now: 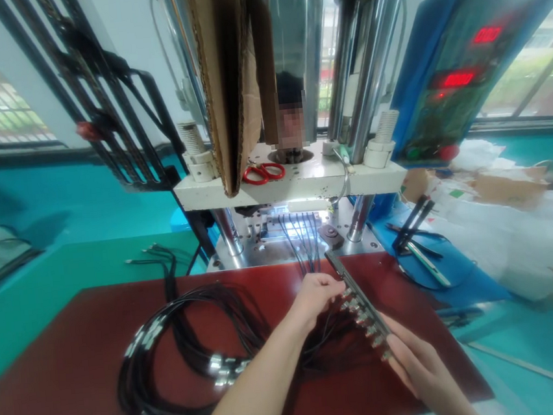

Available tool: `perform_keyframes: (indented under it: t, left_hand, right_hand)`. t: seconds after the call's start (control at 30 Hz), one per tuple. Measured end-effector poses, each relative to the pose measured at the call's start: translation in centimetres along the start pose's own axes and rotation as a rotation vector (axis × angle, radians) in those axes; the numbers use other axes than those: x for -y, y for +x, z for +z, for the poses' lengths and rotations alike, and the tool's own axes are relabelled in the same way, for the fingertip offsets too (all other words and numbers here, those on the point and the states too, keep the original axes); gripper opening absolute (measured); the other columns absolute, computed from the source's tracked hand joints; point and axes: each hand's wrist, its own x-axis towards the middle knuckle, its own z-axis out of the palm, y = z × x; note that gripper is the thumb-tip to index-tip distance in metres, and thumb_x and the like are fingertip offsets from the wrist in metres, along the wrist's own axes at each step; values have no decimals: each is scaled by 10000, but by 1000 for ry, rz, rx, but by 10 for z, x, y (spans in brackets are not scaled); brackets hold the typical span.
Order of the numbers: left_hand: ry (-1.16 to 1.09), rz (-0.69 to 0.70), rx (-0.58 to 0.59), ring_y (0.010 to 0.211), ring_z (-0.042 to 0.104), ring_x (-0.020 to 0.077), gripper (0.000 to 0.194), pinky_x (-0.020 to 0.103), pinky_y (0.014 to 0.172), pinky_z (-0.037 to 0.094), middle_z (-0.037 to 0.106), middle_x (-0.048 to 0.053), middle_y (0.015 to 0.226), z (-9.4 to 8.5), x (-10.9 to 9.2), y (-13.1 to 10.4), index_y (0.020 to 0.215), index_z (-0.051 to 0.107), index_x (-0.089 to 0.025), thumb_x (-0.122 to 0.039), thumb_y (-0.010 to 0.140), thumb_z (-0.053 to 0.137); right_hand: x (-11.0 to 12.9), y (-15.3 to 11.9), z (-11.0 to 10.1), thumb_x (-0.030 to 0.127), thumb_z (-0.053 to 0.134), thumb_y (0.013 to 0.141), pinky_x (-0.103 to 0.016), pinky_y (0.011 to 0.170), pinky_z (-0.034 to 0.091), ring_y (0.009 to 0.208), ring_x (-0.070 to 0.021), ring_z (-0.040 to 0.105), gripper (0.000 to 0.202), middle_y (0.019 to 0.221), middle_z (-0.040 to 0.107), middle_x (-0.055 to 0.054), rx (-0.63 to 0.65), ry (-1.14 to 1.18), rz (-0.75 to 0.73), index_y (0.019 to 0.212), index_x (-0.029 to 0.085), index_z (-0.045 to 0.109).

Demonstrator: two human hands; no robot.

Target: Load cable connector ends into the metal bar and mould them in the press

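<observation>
Teal surfaces and barred windows surround a white press frame point(299, 189) at upper centre, with red-handled scissors point(263, 173) on it. On the dark red counter point(54, 392), black cables point(127, 378) lie coiled at lower left. Right of centre, a slim metal bar point(357, 291) slants down toward the lower right, raised above the counter, small metal fittings point(362, 316) lining one side. The right hand point(412, 354) clamps its lower end between thumb and fingers. The left hand point(314, 295) has its fingertips pinched together at the upper end of the row; whether a fitting is between them, I cannot tell. The step in hand looks like handling the fittings one by one, the next move calling for a steady bar and a fine, well-aligned pinch.
</observation>
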Motion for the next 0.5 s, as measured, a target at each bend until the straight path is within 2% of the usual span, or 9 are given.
perform_keyframes:
  t: [0.07,0.17,0.3,0.4,0.5]
  left_hand:
    - [-9,19,-1,329,239,25,384,212,384,105,348,-73,360,-1,0,0,459,487,-145,-450,507,715]
    - [11,39,-24,342,236,27,375,207,390,116,359,-75,388,1,2,-1,490,477,-148,-451,535,693]
    - [176,117,-37,414,310,52,378,198,415,201,406,-48,474,4,5,2,563,508,-144,-499,682,562]
    - [237,197,-77,580,458,102,368,208,513,335,528,4,683,1,6,4,857,584,-155,-496,744,505]
    - [261,300,-159,801,503,142,515,241,717,393,534,49,943,-7,4,4,1152,467,-186,-432,715,585]
  right_hand:
    - [1,0,1,482,605,722,-264,805,491,1124,-225,485,430,1164,587,-54,23,-31,-28,1087,254,623]
    - [1,1,2,470,610,722,-276,793,498,1090,-226,514,405,1165,587,-42,47,-9,-28,1078,278,626]
    - [-2,8,1,497,618,699,-297,723,521,948,-227,593,428,1021,648,-65,69,104,8,1058,264,634]
    - [-4,22,-3,489,673,633,-277,534,521,689,-210,629,442,797,670,-77,60,112,-17,964,196,661]
    - [-4,36,-14,434,697,610,-223,400,435,519,-158,580,391,662,639,-40,26,53,-59,893,171,636]
